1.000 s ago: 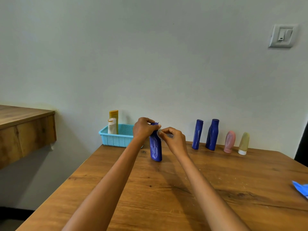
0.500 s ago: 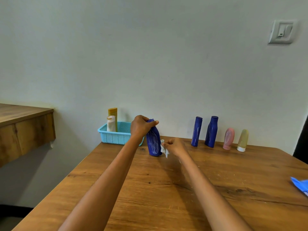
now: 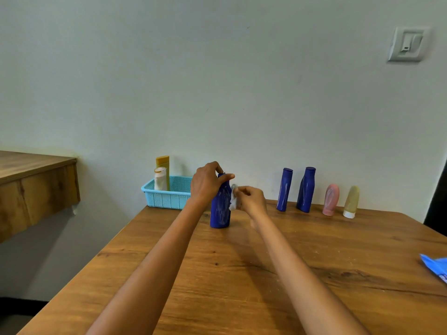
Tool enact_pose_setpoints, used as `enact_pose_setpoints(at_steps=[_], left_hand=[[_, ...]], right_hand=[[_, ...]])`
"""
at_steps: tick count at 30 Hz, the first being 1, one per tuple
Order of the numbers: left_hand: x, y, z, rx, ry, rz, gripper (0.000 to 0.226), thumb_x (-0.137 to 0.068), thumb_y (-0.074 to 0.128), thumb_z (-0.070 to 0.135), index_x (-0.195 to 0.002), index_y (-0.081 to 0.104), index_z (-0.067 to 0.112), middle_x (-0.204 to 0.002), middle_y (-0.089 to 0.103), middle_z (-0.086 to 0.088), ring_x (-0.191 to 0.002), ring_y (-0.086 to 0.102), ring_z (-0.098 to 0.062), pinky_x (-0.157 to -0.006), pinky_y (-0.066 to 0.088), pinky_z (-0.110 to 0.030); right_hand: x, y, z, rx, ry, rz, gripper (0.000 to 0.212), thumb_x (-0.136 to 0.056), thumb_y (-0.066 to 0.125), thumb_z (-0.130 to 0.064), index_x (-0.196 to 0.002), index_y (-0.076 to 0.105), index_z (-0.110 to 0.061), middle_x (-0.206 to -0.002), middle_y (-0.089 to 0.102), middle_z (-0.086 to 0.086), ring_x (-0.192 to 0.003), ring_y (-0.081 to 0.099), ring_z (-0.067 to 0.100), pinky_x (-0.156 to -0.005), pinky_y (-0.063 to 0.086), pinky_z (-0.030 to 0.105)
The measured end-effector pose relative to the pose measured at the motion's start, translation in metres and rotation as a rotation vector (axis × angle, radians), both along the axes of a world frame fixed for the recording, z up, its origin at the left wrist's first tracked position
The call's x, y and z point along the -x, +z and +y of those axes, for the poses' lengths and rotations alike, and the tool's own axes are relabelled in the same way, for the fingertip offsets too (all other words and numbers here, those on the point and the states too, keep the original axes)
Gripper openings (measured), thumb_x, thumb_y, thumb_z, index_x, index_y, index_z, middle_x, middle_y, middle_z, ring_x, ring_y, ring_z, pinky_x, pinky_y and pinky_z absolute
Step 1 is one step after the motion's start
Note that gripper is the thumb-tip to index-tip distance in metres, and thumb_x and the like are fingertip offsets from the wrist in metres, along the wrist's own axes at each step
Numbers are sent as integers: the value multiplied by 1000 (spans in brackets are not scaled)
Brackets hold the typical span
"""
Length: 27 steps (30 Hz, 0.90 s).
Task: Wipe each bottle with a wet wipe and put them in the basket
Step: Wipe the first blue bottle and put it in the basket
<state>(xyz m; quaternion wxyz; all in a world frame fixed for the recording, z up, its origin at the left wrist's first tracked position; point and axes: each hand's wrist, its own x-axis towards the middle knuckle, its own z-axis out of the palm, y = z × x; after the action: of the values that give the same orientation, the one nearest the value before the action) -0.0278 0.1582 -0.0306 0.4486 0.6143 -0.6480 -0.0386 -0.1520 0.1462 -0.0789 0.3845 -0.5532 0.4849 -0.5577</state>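
A dark blue bottle (image 3: pixel 219 209) stands upright on the wooden table (image 3: pixel 242 274). My left hand (image 3: pixel 206 183) grips its top. My right hand (image 3: pixel 250 199) pinches a small white wet wipe (image 3: pixel 233 201) against the bottle's right side. Behind and to the left sits a light blue basket (image 3: pixel 167 198) holding a yellow bottle (image 3: pixel 163 163) and a white bottle (image 3: pixel 160 178). Along the wall to the right stand two blue bottles (image 3: pixel 284 189) (image 3: pixel 306 189), a pink tube (image 3: pixel 331 200) and a pale yellow tube (image 3: pixel 351 201).
A blue wipes packet (image 3: pixel 436 267) lies at the table's right edge. A wooden shelf (image 3: pixel 36 187) juts out at the left, apart from the table. The wall stands just behind the row of bottles.
My right hand moved the wipe from the bottle's top down its right side and back up to its middle. The bottle stays held by my left hand.
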Motion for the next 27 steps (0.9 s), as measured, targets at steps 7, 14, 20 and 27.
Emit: enact_pose_setpoints(at_steps=[7, 14, 20, 27], left_hand=[[-16, 14, -4, -93, -68, -80, 22, -89, 62, 22, -104, 69, 8, -107, 67, -13, -89, 64, -25, -81, 53, -36], [-19, 12, -6, -1, -99, -86, 23, -85, 67, 23, -100, 72, 7, -110, 69, -8, -104, 60, -19, -80, 42, -25], [-26, 3, -4, 121, -156, -92, 18, -83, 69, 24, -91, 75, 9, -96, 73, -6, -81, 56, -6, -74, 39, -19], [-26, 1, -7, 93, -202, -104, 20, -85, 66, 21, -102, 72, 12, -103, 71, -5, -83, 55, -4, -77, 40, -20]], right_hand=[[-5, 6, 6, 141, -62, 109, 9, -88, 62, -25, -90, 66, -17, -87, 65, -4, -78, 63, 8, -67, 53, 24], [-2, 13, 7, 224, -53, 122, 5, -86, 65, -23, -90, 66, -19, -89, 65, -6, -82, 62, 9, -73, 55, 26], [-2, 1, 5, 374, -41, 224, 9, -84, 67, -24, -90, 67, -17, -94, 66, -4, -82, 61, 4, -62, 45, 9], [3, -14, 3, 467, -56, 302, 8, -83, 69, -20, -91, 67, -22, -94, 60, -8, -84, 61, 2, -62, 47, 7]])
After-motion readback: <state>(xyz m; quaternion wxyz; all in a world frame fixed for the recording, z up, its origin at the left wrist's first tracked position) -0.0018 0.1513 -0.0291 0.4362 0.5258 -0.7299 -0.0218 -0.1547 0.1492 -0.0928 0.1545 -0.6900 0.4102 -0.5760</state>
